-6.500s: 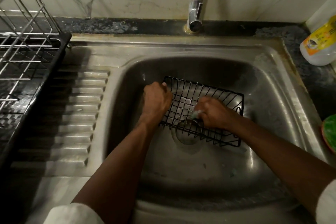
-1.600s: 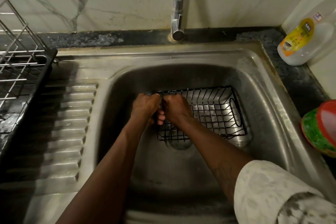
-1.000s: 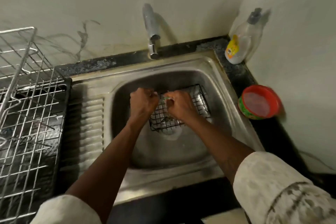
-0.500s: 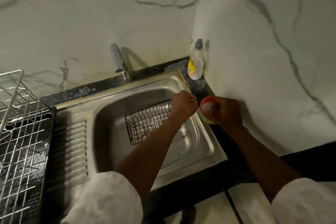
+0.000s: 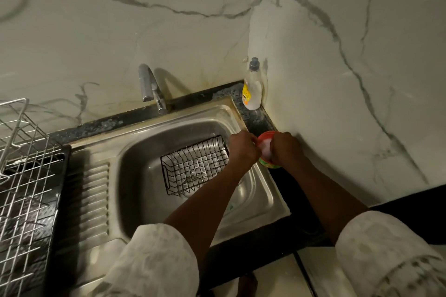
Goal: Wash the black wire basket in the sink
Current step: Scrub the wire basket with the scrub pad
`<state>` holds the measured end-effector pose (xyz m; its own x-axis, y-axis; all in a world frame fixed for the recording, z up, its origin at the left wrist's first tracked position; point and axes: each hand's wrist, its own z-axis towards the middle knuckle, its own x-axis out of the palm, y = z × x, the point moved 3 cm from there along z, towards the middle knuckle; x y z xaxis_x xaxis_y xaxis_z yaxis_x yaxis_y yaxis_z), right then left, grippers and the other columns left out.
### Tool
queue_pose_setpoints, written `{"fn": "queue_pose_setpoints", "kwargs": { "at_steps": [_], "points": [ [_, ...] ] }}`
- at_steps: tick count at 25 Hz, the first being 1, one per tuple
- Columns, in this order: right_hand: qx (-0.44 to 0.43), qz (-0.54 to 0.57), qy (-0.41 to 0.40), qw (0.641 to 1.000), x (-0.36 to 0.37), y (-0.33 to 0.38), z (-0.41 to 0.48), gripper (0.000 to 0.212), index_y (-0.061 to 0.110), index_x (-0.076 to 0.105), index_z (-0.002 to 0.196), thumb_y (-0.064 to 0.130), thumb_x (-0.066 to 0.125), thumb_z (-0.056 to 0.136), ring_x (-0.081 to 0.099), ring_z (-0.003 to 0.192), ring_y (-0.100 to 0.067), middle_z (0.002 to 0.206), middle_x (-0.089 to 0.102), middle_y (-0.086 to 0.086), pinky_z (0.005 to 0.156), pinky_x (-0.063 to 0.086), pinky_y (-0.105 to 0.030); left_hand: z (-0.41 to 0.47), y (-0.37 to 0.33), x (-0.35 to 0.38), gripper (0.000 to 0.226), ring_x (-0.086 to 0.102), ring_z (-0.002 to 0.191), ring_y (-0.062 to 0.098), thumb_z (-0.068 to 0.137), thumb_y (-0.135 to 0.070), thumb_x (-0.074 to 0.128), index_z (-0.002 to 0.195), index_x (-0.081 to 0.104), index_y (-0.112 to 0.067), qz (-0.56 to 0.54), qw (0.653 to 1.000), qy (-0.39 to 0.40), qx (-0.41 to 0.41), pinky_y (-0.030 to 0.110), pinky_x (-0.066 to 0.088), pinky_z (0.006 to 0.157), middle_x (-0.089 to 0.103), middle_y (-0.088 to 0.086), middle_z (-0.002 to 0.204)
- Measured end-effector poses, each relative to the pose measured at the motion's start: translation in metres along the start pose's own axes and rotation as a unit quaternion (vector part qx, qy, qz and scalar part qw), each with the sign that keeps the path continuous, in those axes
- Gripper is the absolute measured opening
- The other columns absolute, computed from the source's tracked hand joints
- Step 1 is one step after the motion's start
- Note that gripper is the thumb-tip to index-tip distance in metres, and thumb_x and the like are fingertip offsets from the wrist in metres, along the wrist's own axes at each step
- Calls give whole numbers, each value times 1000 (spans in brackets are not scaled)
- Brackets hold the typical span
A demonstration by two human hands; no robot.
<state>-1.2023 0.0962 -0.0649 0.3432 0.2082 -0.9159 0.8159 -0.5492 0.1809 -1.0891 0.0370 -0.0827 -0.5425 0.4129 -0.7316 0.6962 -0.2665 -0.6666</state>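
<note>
The black wire basket point(image 5: 196, 166) sits alone in the basin of the steel sink point(image 5: 135, 176), open side up, tipped a little toward its right end, no hand on it; the drain shows faintly through its mesh. Just past its right end the left hand point(image 5: 242, 148) is curled over the sink's right rim, fingers bent in toward a red-rimmed tub point(image 5: 265, 149) on the dark counter point(image 5: 260, 120); whether they pinch anything I cannot tell. The right hand point(image 5: 284, 147) is on the tub from the other side, fingers folded down into its pale contents; grip or scoop, too blurred to call. Both forearms reach in from the bottom, pale rolled sleeves point(image 5: 154, 263) at the elbows. Behind the sink the tap point(image 5: 150, 88) rises from the back ledge, spout over the basin; a soap bottle point(image 5: 252, 89) with a yellow label stands in the corner against the marble wall point(image 5: 337, 55). Far left, a wire dish rack point(image 5: 21, 176) stands beside the ribbed drainboard point(image 5: 94, 200).
</note>
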Motion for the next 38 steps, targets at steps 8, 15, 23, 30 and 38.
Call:
{"fn": "queue_pose_setpoints", "kwargs": {
  "at_steps": [8, 15, 23, 30, 38],
  "points": [
    [-15, 14, -162, 987, -16, 5, -1, 31, 18, 74, 109, 33, 73, 82, 66, 103, -32, 108, 72, -8, 83, 54, -37, -4, 10, -14, 15, 73, 85, 15, 80, -15, 74, 92, 82, -13, -41, 998, -33, -23, 23, 54, 83, 79, 3, 89],
    [-116, 334, -171, 920, 31, 89, 6, 26, 8, 77, 109, 13, 79, 84, 74, 88, -18, 97, 78, -7, 83, 57, -28, -14, 110, -65, 16, 67, 68, 3, 87, -18, 68, 75, 79, -18, -24, 987, -123, -100, 18, 54, 70, 73, -12, 72],
    [-40, 448, -161, 879, 171, 172, 77, 17, 10, 75, 98, 7, 77, 82, 71, 78, -15, 83, 72, 2, 78, 59, -32, -12, 274, -83, 17, 66, 64, 7, 83, -11, 63, 75, 77, -15, -11, 957, -213, -195, 23, 56, 68, 72, -5, 69],
    [-155, 325, -289, 887, 219, 209, 121, 24, 8, 77, 105, 7, 62, 86, 61, 76, -15, 91, 69, -9, 69, 36, -1, 2, 325, -74, 6, 62, 62, 10, 83, -13, 65, 83, 70, -11, -11, 952, -240, -189, 20, 51, 60, 66, -3, 69],
    [-198, 434, -24, 879, 247, 290, 85, 19, 15, 58, 76, 29, 61, 89, 56, 65, -17, 68, 61, 3, 62, 46, -41, 16, 342, -83, 30, 72, 97, 33, 98, -29, 57, 100, 77, -6, -14, 961, -124, -245, 37, 57, 87, 74, 17, 99]
  ]
}}
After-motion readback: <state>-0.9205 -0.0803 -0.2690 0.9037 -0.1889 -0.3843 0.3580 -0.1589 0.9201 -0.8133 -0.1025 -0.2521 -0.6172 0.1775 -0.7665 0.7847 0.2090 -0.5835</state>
